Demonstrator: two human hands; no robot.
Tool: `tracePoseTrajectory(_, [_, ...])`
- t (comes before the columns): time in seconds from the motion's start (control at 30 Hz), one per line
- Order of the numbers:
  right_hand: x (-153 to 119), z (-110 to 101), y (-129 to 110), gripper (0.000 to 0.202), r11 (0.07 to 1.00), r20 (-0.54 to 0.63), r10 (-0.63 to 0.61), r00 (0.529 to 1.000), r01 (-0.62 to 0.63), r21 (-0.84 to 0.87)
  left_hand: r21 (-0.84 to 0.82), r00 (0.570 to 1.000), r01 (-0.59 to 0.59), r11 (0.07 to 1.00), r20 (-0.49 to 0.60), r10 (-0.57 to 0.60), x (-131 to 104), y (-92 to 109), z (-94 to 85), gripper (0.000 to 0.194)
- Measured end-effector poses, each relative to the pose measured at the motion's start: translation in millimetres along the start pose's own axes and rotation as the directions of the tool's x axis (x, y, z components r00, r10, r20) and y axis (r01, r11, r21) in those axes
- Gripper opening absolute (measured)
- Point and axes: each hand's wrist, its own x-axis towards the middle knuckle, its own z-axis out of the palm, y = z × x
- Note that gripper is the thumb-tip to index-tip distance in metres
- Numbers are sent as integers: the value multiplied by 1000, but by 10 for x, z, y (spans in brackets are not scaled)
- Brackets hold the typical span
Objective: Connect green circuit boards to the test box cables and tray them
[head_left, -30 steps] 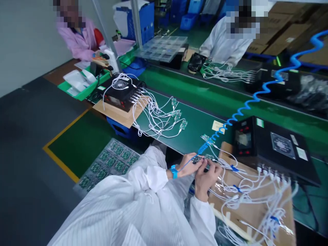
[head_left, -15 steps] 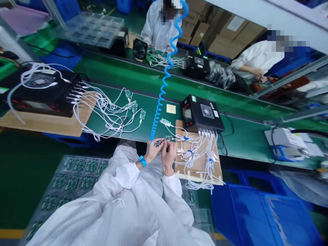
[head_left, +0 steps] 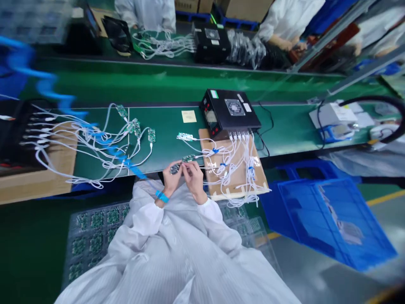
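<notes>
My left hand (head_left: 171, 179), with a blue strap at its wrist, is closed on a small circuit board (head_left: 174, 169) whose dark, component-covered face shows between the fingers. Right beside it, my right hand (head_left: 194, 181) is closed in a pinch at that board's right edge; what its fingertips hold is hidden. Just beyond the fingertips a green circuit board (head_left: 189, 158) lies at the bench's front edge, joined to a white cable. Farther back, another cabled board (head_left: 185, 137) rests on the bench.
White cables (head_left: 232, 169) spread over a cardboard sheet (head_left: 215, 197) in front of a black box (head_left: 232, 112). At left, cabled boards (head_left: 134, 126) lie under a blue coiled cord (head_left: 104, 141). Trays of boards (head_left: 91, 230) sit below; a blue bin (head_left: 316, 202) stands right. Co-workers (head_left: 281, 29) work opposite.
The view has turned to the right and downward, so the coiled cord now crosses the left side. Both hands stay together at the board, with little change in grip.
</notes>
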Motion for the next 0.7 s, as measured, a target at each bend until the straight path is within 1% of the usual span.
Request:
tracePoseTrajectory(0.07, [-34, -53, -34, 29, 999, 91, 24, 996, -27, 33, 26, 997, 34, 999, -64, -32, 0, -8, -19, 29])
tracePoseTrajectory(0.1, [-53, -97, -51, 29, 997, 114, 47, 992, -54, 55, 51, 995, 31, 998, -92, -26, 1, -6, -32, 29])
tracePoseTrajectory(0.13, [-71, -153, -63, 31, 992, 116, 83, 990, -93, 83, 85, 994, 5, 996, -109, 4, 3, -2, -50, 28])
tracePoseTrajectory(0.17, [-84, -219, -69, 33, 982, 96, 134, 986, -146, 124, 126, 992, -50, 991, -108, 63, 6, 1, -75, 26])
tracePoseTrajectory(0.2, [-91, -291, -67, 36, 961, 61, 205, 977, -212, 178, 172, 985, -134, 976, -82, 149, 9, 5, -106, 24])
tracePoseTrajectory(0.23, [-90, -368, -57, 39, 926, 29, 290, 957, -288, 244, 215, 967, -242, 946, -31, 254, 13, 7, -144, 21])
tracePoseTrajectory(0.27, [-80, -446, -39, 42, 877, 17, 378, 926, -364, 314, 245, 931, -362, 900, 44, 363, 15, 8, -186, 17])
tracePoseTrajectory(0.3, [-62, -521, -16, 46, 819, 29, 453, 891, -429, 381, 252, 877, -480, 840, 133, 462, 14, 8, -228, 13])
tracePoseTrajectory(0.33, [-37, -589, 12, 49, 764, 57, 505, 861, -477, 435, 238, 812, -582, 778, 219, 541, 10, 8, -267, 11])
tracePoseTrajectory(0.37, [-9, -650, 40, 52, 720, 90, 536, 840, -510, 472, 205, 748, -657, 725, 293, 595, 3, 9, -300, 13])
tracePoseTrajectory(0.4, [21, -699, 69, 54, 691, 122, 547, 828, -529, 493, 165, 694, -706, 689, 357, 625, -9, 11, -326, 18])
tracePoseTrajectory(0.43, [49, -737, 96, 55, 674, 148, 549, 823, -540, 505, 128, 655, -731, 670, 409, 636, -25, 15, -345, 22])
tracePoseTrajectory(0.47, [73, -763, 120, 55, 663, 165, 547, 821, -545, 514, 101, 628, -742, 663, 453, 633, -42, 20, -357, 24])
tracePoseTrajectory(0.53, [102, -782, 160, 53, 643, 201, 543, 815, -558, 524, 86, 597, -744, 662, 529, 603, -78, 30, -370, 26])
tracePoseTrajectory(0.6, [111, -770, 188, 50, 622, 234, 543, 806, -574, 533, 81, 569, -755, 650, 574, 589, -108, 30, -382, 30])
tracePoseTrajectory(0.67, [114, -745, 202, 47, 600, 260, 548, 795, -591, 540, 81, 553, -763, 641, 595, 583, -128, 6, -405, 34])
tracePoseTrajectory(0.7, [118, -732, 202, 45, 591, 273, 551, 789, -600, 540, 86, 554, -762, 642, 602, 575, -136, -15, -423, 34])
